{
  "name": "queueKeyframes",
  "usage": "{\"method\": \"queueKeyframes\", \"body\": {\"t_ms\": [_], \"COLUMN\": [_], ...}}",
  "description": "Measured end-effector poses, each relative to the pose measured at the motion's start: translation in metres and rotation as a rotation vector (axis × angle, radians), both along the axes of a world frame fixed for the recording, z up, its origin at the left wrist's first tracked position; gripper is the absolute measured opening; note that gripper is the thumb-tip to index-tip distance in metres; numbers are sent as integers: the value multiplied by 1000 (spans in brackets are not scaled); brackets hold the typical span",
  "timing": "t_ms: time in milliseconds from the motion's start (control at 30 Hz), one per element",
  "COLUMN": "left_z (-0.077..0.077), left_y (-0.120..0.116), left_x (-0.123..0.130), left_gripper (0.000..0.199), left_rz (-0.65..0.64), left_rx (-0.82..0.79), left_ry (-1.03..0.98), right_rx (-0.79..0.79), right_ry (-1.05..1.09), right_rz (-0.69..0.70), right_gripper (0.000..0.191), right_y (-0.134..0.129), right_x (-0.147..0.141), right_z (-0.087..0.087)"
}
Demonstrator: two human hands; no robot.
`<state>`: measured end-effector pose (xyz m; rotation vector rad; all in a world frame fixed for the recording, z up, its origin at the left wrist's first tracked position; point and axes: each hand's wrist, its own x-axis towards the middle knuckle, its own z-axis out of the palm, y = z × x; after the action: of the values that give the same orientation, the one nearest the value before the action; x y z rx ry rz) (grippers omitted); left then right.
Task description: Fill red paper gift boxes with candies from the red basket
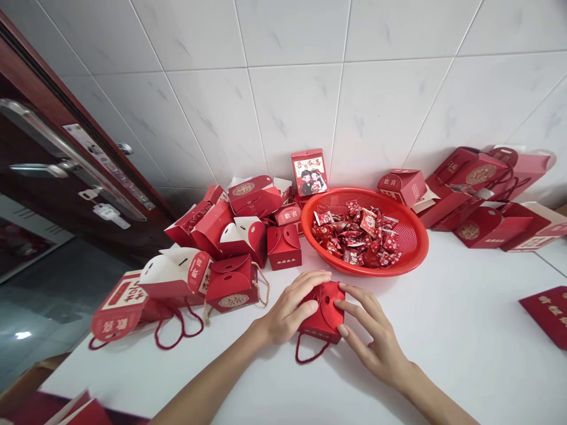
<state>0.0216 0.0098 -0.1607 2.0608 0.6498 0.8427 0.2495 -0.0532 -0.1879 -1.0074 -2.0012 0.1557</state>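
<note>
A small red gift box point(326, 323) with curved, slotted top flaps stands on the white table between my hands. My left hand point(287, 311) holds its left side, with the thumb near a flap and the fingers reaching along the far edge. On the right, the fingers of my right hand point(375, 337) press against the top edge and side. A dark red cord loop hangs from the front of the box onto the table. Just beyond is a red plastic basket point(419, 251) of wrapped candies point(358, 231).
Several red and white boxes point(237, 282), some with cords, crowd the left side. More boxes point(481, 227) stand at the right by the tiled wall point(292, 106). A flat red piece point(548, 313) lies far right. A door with keys point(108, 213) is at the left.
</note>
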Motion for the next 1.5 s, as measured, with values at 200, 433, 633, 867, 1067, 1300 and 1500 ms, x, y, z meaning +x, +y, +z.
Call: {"method": "queueKeyframes", "body": {"t_ms": [200, 433, 633, 867, 1067, 1300, 1500], "left_z": [-4, -8, 4, 14, 17, 10, 5], "left_y": [1, -5, -12, -10, -16, -6, 4], "left_x": [2, 13, 22, 18, 21, 11, 3], "left_gripper": [46, 40, 37, 44, 51, 52, 50], "left_rz": [111, 214, 291, 362, 424, 387, 293], "left_rx": [5, -63, -203, -359, -380, -425, -661], "left_ry": [19, 10, -48, 16, 120, 116, 31], "right_rx": [-12, -41, -113, -83, -202, -640, -694], "right_ry": [8, 78, 108, 194, 275, 353, 364], "right_rz": [44, 13, 7, -97, -129, -168, -163], "right_gripper": [28, 28, 30, 29, 21, 51, 53], "right_y": [5, 7, 3, 1, 0, 3, 2], "right_x": [-2, -6, -2, -2, -3, -2, -4], "right_z": [4, -1, -4, -2, 1, 2, 6]}}
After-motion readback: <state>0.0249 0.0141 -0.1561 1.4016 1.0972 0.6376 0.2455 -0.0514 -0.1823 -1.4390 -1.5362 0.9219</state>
